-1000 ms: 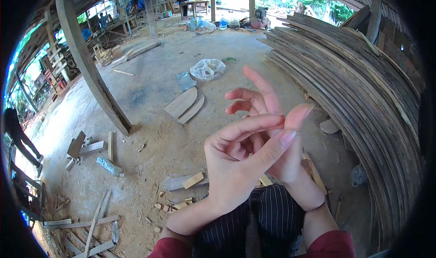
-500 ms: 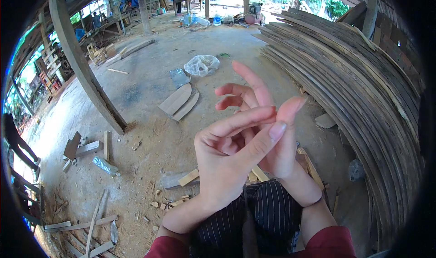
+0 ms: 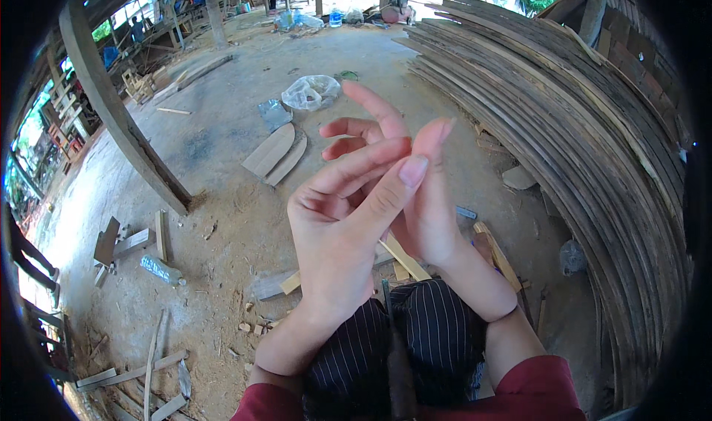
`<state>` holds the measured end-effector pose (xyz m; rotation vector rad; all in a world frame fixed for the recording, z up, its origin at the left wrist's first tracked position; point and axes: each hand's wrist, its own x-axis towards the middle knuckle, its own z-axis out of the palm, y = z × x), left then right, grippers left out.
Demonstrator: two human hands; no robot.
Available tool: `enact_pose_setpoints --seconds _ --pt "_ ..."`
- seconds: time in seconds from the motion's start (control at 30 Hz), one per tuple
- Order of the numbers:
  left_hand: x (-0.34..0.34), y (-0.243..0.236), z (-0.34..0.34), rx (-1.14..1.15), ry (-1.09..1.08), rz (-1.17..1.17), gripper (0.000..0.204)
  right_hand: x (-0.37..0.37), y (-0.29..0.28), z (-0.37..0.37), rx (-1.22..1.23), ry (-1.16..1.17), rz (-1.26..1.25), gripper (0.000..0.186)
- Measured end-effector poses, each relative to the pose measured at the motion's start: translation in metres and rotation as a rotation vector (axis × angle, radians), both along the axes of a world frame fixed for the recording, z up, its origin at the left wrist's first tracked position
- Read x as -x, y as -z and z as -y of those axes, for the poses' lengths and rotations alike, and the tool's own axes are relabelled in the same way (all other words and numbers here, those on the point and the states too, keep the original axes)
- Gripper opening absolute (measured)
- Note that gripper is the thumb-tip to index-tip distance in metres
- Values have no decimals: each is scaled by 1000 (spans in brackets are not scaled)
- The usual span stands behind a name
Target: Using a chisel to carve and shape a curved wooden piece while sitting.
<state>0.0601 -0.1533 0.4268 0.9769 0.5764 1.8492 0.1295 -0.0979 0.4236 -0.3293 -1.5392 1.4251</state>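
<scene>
In front of my chest both hands meet above my knees. My left hand (image 3: 337, 232) has its thumb and index finger pinched together at the base of my right thumb; anything tiny between the tips is hidden. My right hand (image 3: 429, 206) is palm up, its thumb raised and its fingers spread and partly curled behind the left. Below them, a long dark tool handle with a thin metal end (image 3: 400, 376) lies between my knees in striped trousers (image 3: 434, 313). A pale wood strip (image 3: 406, 260) shows just beneath the hands, partly covered by them.
Stacked long planks (image 3: 564, 124) curve along the right. Two rounded boards (image 3: 274, 154), a plastic bag (image 3: 311, 92) and a plastic bottle (image 3: 161, 270) lie on the dusty floor. A wooden post (image 3: 111, 109) stands left; wood offcuts (image 3: 133, 369) lie front left. A person stands far back.
Both hands have shifted slightly left and up in the picture, still joined in the same pinch. The view has tilted a little downward, showing more of the tool between my knees.
</scene>
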Motion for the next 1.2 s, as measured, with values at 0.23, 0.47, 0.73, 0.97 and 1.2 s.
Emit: enact_pose_setpoints --seconds 0.23,0.47,0.73,0.97,1.2 --pt "2 2 -4 -8 29 -18 26 0 1 -1 30 -17 -21 94" --pt "6 1 1 0 113 54 34 -2 1 0 72 -107 -88 86" --pt "3 5 1 -66 32 -85 35 -4 1 2 31 -180 -131 80" --pt "6 6 3 -143 -2 -115 36 -4 1 2 -33 -213 -73 85" --pt "4 4 8 -108 -22 -124 37 -7 -1 2 -61 -284 -65 87"
